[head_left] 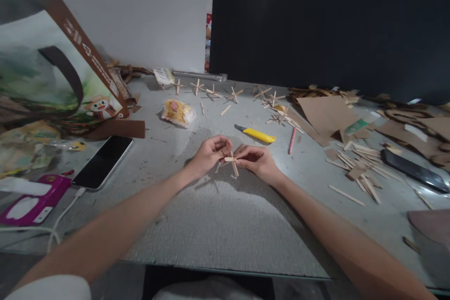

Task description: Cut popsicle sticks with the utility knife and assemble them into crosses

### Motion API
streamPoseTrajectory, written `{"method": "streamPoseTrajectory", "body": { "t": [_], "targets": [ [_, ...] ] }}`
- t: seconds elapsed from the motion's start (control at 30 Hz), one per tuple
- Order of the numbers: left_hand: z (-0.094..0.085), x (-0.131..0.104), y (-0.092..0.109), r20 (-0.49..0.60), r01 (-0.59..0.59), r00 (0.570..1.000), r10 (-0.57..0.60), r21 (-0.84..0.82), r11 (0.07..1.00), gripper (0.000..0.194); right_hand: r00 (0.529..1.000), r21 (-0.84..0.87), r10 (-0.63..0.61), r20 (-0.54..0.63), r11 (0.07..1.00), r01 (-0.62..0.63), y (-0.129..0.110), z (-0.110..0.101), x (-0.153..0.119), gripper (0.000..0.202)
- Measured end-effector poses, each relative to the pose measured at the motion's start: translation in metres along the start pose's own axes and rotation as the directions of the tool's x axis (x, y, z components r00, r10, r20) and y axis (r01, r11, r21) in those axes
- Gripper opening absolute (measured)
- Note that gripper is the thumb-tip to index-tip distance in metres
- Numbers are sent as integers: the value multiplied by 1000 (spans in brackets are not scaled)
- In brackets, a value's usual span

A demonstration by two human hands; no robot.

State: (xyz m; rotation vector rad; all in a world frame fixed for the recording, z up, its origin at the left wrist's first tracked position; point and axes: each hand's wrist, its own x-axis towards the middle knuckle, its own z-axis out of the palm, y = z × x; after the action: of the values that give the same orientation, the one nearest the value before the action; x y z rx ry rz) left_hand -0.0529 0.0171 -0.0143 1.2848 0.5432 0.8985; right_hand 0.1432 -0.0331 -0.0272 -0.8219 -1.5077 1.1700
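Note:
Between my two hands is a small star-like piece of crossed wooden sticks [235, 167], held just above the grey table [207, 225]. My left hand [213, 152] has its fingers curled at the left and top of the piece. From the right, my right hand [258, 160] pinches it between thumb and fingers. Beyond the hands lies a yellow utility knife [259, 135], its grey tip pointing left. A red patterned pencil-like stick [292, 140] lies to its right.
Several crossed-stick pieces [213, 92] stand along the back. Loose wooden sticks [365, 176] and cardboard [326, 115] are piled right, beside a black phone-like object [415, 171]. At left are a phone [103, 161], a purple device [37, 200], a printed bag [63, 65]; further in, a yellow packet [177, 112].

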Motion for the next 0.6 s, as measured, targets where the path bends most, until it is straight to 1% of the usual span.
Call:
{"method": "streamPoseTrajectory", "body": {
  "t": [0.17, 0.33, 0.43, 0.57, 0.6],
  "targets": [
    [1, -2, 4, -21, -17, 1000, 18, 44, 999, 55, 998, -36, -67, -15, 997, 67, 2, 2, 0, 25],
    [-1, -1, 0, -13, -53, 998, 54, 59, 997, 46, 987, -72, -160, -34, 985, 157, 4, 3, 0, 18],
    [-1, 0, -4, -22, -69, 997, 71, 81, 994, 42, 985, -145, -161, -69, 978, 150, 4, 2, 0, 22],
    [-1, 2, -11, -62, -100, 992, 106, 101, 990, 51, 980, -203, -153, -129, 971, 125, 4, 1, 0, 23],
    [-1, 3, -13, -80, -117, 989, 126, 114, 987, 50, 977, -207, -157, -146, 970, 125, 4, 1, 1, 22]
  ]
}}
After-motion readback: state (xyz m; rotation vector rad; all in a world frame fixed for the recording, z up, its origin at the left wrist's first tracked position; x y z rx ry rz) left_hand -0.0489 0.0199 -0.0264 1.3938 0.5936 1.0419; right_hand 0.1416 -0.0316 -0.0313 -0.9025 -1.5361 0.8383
